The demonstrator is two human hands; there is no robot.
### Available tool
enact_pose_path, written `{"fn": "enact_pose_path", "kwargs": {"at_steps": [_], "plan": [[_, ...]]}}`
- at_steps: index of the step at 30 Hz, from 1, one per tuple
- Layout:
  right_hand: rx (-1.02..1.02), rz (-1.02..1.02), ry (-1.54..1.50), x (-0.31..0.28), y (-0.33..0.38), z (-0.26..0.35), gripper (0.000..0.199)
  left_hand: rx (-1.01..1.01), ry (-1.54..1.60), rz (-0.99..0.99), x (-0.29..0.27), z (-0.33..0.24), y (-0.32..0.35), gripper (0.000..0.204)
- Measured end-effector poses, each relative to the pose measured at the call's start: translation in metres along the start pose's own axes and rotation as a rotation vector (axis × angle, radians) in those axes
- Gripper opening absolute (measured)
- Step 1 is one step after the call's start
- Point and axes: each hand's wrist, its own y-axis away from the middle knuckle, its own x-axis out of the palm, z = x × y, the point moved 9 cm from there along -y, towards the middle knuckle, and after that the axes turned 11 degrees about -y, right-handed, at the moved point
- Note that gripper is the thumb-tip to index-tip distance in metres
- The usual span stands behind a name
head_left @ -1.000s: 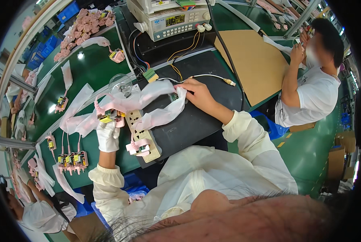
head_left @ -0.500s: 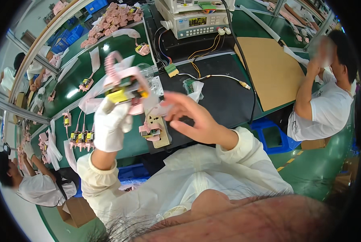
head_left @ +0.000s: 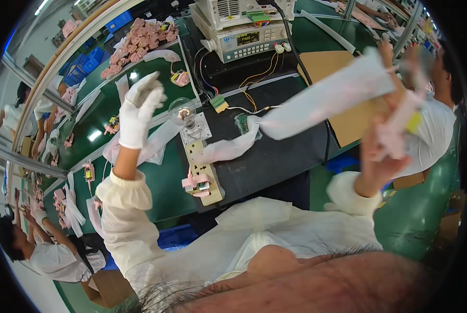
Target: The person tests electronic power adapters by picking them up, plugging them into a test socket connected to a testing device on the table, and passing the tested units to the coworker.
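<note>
My left hand [head_left: 139, 109] wears a white glove and is raised above the green bench with its fingers apart, holding nothing. My bare right hand [head_left: 382, 156] is lifted far to the right and grips a blurred pink part with a yellow piece [head_left: 403, 122]. A long pale plastic bag [head_left: 322, 99] trails from it to the left across the black mat [head_left: 275, 161]. Between my hands a clear light bulb [head_left: 182, 111] stands at the far end of a beige power strip [head_left: 202, 167], with a pink plug [head_left: 196, 183] seated in the strip.
A grey test instrument [head_left: 238, 34] with wired leads stands at the back. A cardboard sheet [head_left: 317, 65] lies to its right, and a pile of pink parts [head_left: 144, 36] sits at the back left. One person [head_left: 437, 120] works on the right, others [head_left: 35, 250] on the left.
The pink part with its bag has passed from my gloved left hand to my right hand, which swung far right and up. My left hand is now empty and raised.
</note>
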Motion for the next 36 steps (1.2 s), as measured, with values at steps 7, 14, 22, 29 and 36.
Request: {"fn": "enact_pose_path", "kwargs": {"at_steps": [7,14,22,29,36], "plan": [[-0.306,-0.51,0.544,-0.104,-0.036,0.129,0.045,-0.19,-0.54,-0.085,-0.022,0.232,-0.059,0.069],[-0.004,-0.559,1.183,-0.196,-0.047,0.05,0.026,-0.271,-0.652,-0.135,0.009,0.269,-0.105,0.073],[0.375,-0.733,1.114,-0.28,-0.005,-0.034,0.035,-0.182,-0.296,-0.035,0.024,0.274,-0.127,0.072],[0.184,-0.361,1.811,-0.225,-0.003,-0.039,0.036,-0.173,0.663,0.059,0.008,0.184,-0.083,0.029],[-0.185,-0.405,0.62,-0.094,0.074,-0.055,0.021,0.147,0.77,-0.048,-0.032,-0.009,-0.016,0.07]]}}
